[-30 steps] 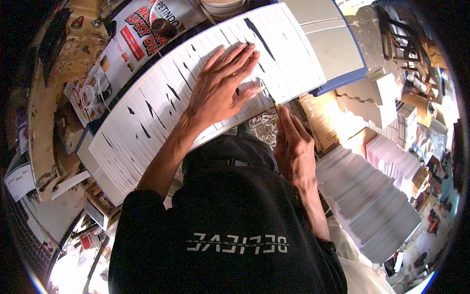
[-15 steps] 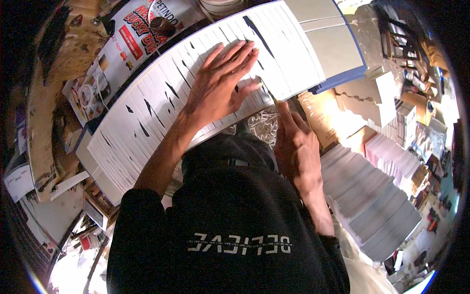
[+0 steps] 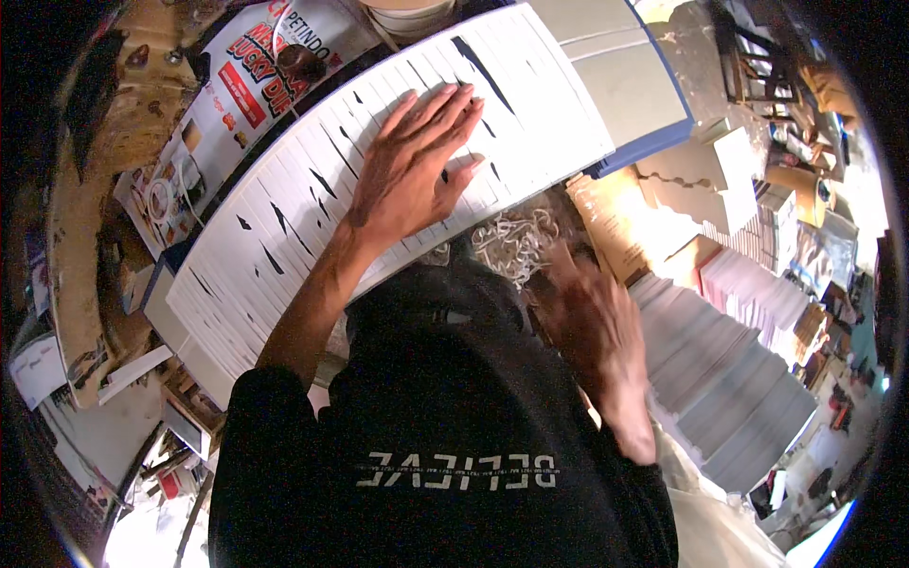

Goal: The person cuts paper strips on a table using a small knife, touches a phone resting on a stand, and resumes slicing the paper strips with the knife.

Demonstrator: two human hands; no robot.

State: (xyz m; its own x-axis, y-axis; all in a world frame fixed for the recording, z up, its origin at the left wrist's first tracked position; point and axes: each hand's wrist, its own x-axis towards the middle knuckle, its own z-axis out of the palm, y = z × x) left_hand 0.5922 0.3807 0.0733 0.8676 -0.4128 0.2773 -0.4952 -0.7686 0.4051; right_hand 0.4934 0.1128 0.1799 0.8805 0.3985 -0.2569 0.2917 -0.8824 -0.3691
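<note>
My left hand lies on a long fanned row of white sheets, its fingers stretched out and the thumb a little apart. Dark slits and wedges show between the sheets' overlapping edges. Lower and to the right, my right hand is off the sheets and smeared by motion, so I cannot make out whether anything is in its fingers. Close by it is a heap of curly white strands.
Beneath the sheets, blue-edged grey boards stick out at the right. Tall paper stacks stand to the right, near torn brown cardboard. A printed plastic sheet lies beyond at the left, and a pale round tub stands at the top.
My right hand has drawn back from the sheets' near edge toward me; the thin tool it held there no longer shows. My left hand stays flat, in nearly the same place on the sheets.
</note>
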